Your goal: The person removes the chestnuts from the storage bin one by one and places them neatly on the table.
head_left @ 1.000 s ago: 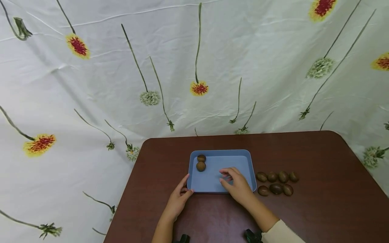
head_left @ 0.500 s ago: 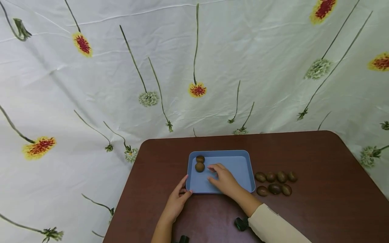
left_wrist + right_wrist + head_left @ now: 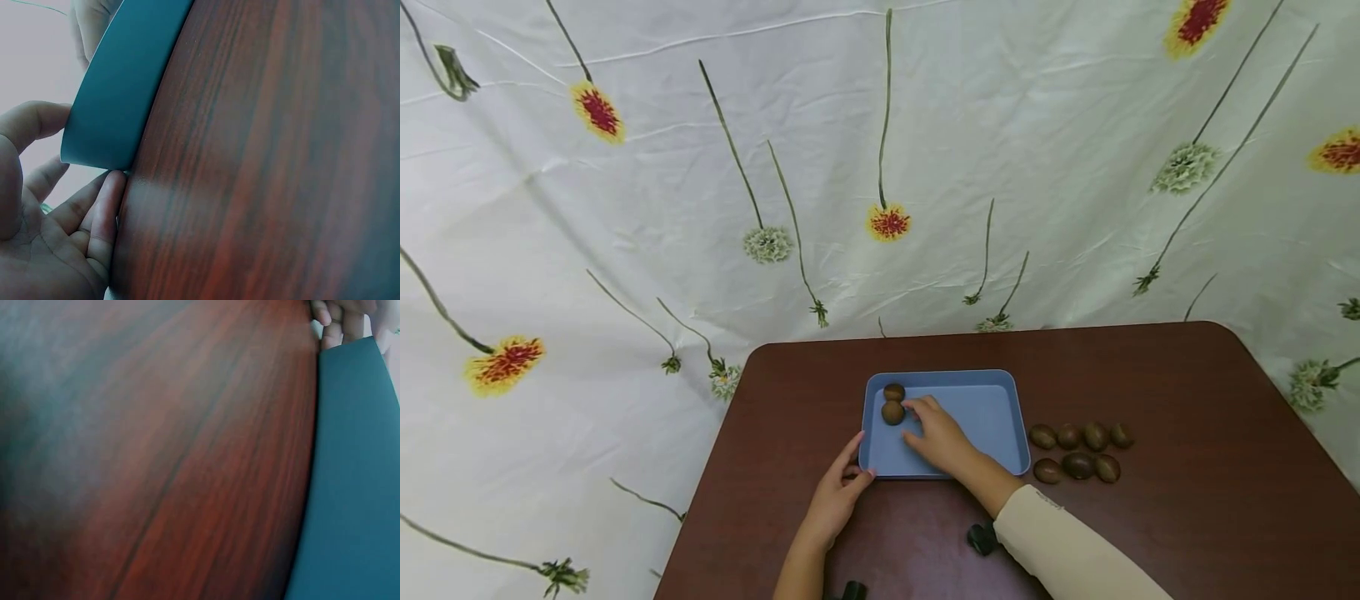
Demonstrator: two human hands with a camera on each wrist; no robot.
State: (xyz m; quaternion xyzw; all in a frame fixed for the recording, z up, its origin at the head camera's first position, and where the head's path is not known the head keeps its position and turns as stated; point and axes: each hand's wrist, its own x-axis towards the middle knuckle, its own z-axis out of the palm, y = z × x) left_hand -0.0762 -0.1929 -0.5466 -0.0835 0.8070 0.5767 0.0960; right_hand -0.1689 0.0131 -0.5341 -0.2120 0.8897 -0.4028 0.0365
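A blue rectangular tray (image 3: 977, 417) lies on the table. Two small brown round things, like fruits or nuts, sit near its left side: a rear one (image 3: 894, 392) and a front one (image 3: 892, 412), close together. My left hand (image 3: 837, 493) holds the tray's front left corner, thumb on one side and fingers on the other. The left wrist view shows this hand (image 3: 50, 212) at the tray's corner. Over the tray, my right hand (image 3: 942, 437) has its fingers loosely bent, index fingertip right beside the front brown thing; whether it touches cannot be made out.
Right of the tray, several brown egg-shaped things lie in two rows, a back row (image 3: 1096, 435) and a front row (image 3: 1078, 466). They stand on a dark red-brown wooden table (image 3: 1187, 392). A white flower-patterned cloth (image 3: 1075, 167) hangs behind.
My right hand has moved left across the tray, toward the two brown things. The left hand stays at the tray's corner, and the brown things have not visibly moved.
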